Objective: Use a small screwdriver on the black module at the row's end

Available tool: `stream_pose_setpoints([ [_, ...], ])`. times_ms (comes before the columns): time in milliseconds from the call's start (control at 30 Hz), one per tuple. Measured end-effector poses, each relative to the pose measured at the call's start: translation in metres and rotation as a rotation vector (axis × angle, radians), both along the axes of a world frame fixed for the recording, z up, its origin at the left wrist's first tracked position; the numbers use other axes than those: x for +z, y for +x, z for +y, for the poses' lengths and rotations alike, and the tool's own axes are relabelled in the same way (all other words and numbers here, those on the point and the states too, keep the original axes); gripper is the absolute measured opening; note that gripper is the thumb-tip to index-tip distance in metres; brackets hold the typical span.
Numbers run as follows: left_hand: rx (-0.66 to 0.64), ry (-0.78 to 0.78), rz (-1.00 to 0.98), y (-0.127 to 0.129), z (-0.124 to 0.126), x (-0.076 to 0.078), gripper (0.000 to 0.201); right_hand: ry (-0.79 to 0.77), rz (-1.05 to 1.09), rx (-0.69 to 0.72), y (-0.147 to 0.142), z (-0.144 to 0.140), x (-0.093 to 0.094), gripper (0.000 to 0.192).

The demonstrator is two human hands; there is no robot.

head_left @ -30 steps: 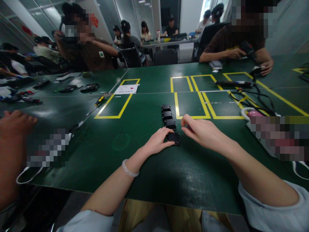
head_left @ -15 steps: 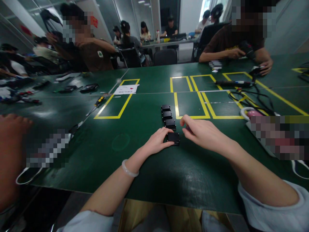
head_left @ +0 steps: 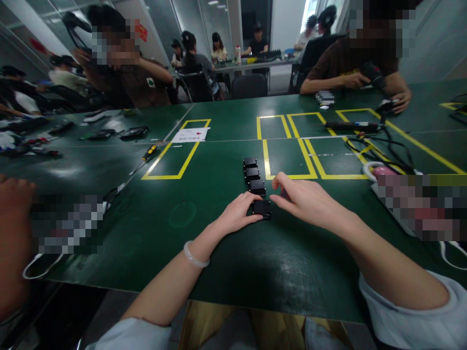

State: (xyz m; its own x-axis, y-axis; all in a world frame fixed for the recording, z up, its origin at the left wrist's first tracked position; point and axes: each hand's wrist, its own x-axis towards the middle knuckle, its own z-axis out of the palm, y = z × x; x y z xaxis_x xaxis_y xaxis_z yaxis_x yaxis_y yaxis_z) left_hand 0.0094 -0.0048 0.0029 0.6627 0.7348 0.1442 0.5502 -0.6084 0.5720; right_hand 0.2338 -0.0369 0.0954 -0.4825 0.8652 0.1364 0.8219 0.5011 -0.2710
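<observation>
A short line of black rectangular blocks with small pins or screws at their corners runs away from me on the green table (head_left: 226,262). My left hand (head_left: 239,211) is closed on the nearest black block (head_left: 261,208), its thumb along the near side and its fingers at the far left corner. Beyond it stand the other black blocks (head_left: 257,186), apart from that hand. Just right of the held block hovers my right hand (head_left: 299,197). Its index finger is bent and its thumb reaches toward the block, with a gap between them. The inner fingers are partly hidden.
Yellow tape outlines (head_left: 290,176) mark the table beyond the blocks. A screwdriver (head_left: 149,153) and a white paper (head_left: 191,134) lie left. Black cables (head_left: 390,146) and a blurred-out device (head_left: 408,204) lie right. Another person's hand (head_left: 16,204) is at the left edge.
My right thumb has stretched left toward the nearest block, widening from the index finger. My left hand keeps its hold in the same place. The other person's hand at left has shifted slightly left.
</observation>
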Motion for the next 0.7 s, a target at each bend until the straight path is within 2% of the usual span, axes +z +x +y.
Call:
stream_pose_setpoints([
  [167, -0.001, -0.008, 0.01, -0.0003, -0.0007, 0.0015, 0.04, -0.004, -0.003, 0.011, 0.001, 0.0005, -0.0004, 0.014],
  [433, -0.002, 0.005, 0.014, -0.0001, -0.0002, 0.0003, 0.042, 0.001, 0.006, -0.015, 0.0005, 0.0014, -0.0019, 0.021],
  [700, -0.001, -0.011, 0.012, -0.0005, -0.0013, 0.0032, 0.04, -0.004, 0.015, 0.015, 0.0028, 0.0024, -0.0037, 0.012],
])
